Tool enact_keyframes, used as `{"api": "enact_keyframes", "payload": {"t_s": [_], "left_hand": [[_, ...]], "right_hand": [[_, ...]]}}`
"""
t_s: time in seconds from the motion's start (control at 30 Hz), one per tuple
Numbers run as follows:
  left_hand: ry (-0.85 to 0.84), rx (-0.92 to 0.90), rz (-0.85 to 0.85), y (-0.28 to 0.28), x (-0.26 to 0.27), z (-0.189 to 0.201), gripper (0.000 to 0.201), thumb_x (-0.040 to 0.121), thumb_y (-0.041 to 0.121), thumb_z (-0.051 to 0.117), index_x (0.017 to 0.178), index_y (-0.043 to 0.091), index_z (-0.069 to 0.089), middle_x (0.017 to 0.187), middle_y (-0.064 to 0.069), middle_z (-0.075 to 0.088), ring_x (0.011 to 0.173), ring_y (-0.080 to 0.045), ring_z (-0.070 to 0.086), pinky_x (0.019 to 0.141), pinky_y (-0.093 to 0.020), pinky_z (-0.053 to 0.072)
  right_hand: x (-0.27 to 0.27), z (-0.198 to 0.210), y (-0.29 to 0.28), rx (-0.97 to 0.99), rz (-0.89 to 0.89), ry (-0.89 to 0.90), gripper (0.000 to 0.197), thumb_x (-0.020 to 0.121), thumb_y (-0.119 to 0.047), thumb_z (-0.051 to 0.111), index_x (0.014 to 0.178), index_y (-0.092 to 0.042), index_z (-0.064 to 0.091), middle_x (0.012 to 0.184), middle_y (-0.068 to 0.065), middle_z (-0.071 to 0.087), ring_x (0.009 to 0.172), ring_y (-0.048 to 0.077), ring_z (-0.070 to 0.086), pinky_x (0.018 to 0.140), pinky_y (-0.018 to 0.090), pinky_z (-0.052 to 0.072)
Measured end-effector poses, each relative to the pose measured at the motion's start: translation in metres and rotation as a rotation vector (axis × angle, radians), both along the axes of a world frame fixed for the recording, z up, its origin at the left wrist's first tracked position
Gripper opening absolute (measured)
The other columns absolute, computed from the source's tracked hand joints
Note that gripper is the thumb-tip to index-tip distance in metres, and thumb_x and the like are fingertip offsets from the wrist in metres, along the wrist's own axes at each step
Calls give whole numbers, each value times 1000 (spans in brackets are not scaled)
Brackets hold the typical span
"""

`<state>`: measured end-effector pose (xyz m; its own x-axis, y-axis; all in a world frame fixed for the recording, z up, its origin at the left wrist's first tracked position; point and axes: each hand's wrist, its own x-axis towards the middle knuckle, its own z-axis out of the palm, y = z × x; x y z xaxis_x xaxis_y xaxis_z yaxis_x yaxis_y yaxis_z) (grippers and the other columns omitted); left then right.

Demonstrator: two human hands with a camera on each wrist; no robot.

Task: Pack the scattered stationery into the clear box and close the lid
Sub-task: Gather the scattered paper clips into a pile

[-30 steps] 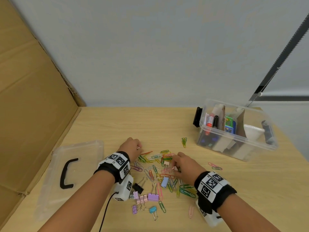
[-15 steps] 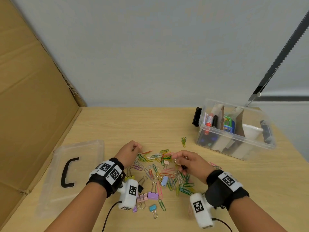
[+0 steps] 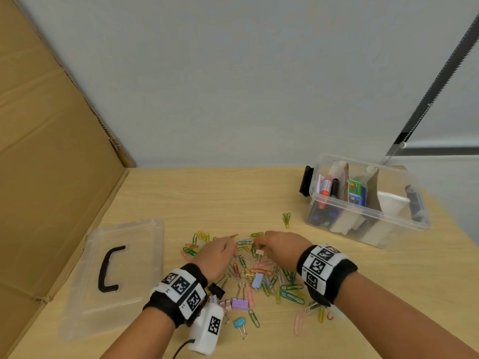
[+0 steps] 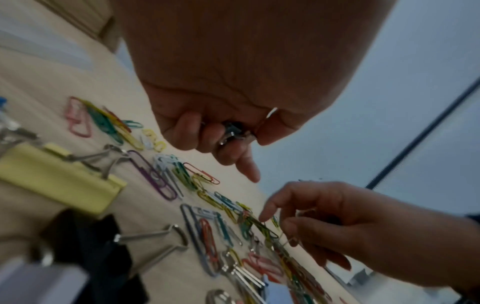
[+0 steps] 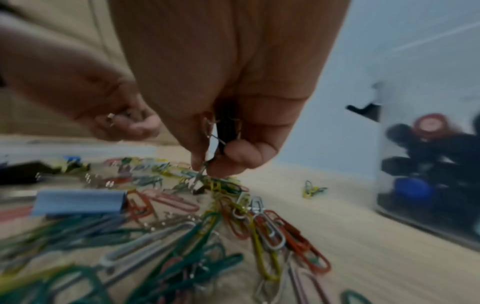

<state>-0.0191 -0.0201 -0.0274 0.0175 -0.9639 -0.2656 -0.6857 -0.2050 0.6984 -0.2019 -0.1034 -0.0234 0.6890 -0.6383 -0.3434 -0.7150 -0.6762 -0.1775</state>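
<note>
Coloured paper clips and binder clips (image 3: 259, 275) lie scattered on the wooden table. My left hand (image 3: 233, 251) hovers over the pile's far side, its fingers curled round a small metal binder clip (image 4: 232, 133). My right hand (image 3: 259, 242) is just right of it, fingertips almost meeting the left's. The right hand (image 5: 210, 164) pinches a small black binder clip (image 5: 223, 131) by its wire handles, low over the paper clips. The clear box (image 3: 363, 211) stands open at the right, holding markers and cardboard dividers. Its lid (image 3: 134, 281) lies flat at the left.
A cardboard panel (image 3: 51, 177) walls the left side. A few green and yellow paper clips (image 3: 286, 220) lie apart near the box. Purple (image 3: 239, 303), blue (image 3: 257, 279) and black (image 3: 216, 290) binder clips lie between my wrists. A grey wall closes the back.
My left hand has moved right and nearer, to the middle of the pile. My right hand has shifted slightly left, so the fingertips now almost meet.
</note>
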Motion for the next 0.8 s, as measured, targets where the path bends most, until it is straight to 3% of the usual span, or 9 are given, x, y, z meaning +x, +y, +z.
{"api": "enact_keyframes", "payload": {"t_s": [0.07,0.23,0.33,0.43,0.53,0.67,0.8], "left_hand": [[-69,-12,-14,-3,-6,1,38,99,28,27,87,9,58,81,-3,52,75,-18,46,69,-31,36],[-103,7,-19,-4,-10,-3,39,99,25,29,96,1,59,96,-19,61,85,-30,54,78,-40,43],[-106,22,-13,0,-9,-3,39,98,23,29,94,0,60,101,-18,62,94,-31,56,84,-42,43],[-98,26,-5,5,-6,-1,36,99,23,28,89,9,60,98,-8,62,93,-23,56,82,-33,42],[-87,11,15,7,-5,2,33,100,22,28,83,18,57,94,-1,60,91,-18,55,78,-28,40],[-57,7,43,3,-14,4,38,98,28,25,85,14,58,95,-10,63,93,-25,57,86,-36,45],[-35,-29,37,-6,-37,12,33,100,26,29,82,20,57,95,-15,62,87,-29,57,80,-38,45]], "right_hand": [[7,-1,-1,-58,133,90,34,94,-9,43,125,-21,46,122,6,53,94,31,60,57,31,37],[22,0,-5,-33,185,151,33,96,-12,41,129,-14,43,118,16,56,97,35,59,67,36,41],[25,0,-5,-6,187,148,40,97,-8,39,136,-12,38,120,20,54,101,35,58,67,34,35],[20,-3,-2,24,175,133,35,97,-12,45,130,-5,38,116,21,55,96,35,59,65,33,35],[10,-2,0,96,60,40,26,95,-15,45,119,-5,44,110,20,57,93,33,59,67,33,36],[-14,8,4,148,-6,-71,22,93,-20,49,112,-9,52,105,15,59,83,24,51,69,31,40],[-57,48,-3,72,-91,-351,10,92,-19,52,98,-11,55,82,2,56,70,19,50,54,22,35]]}}
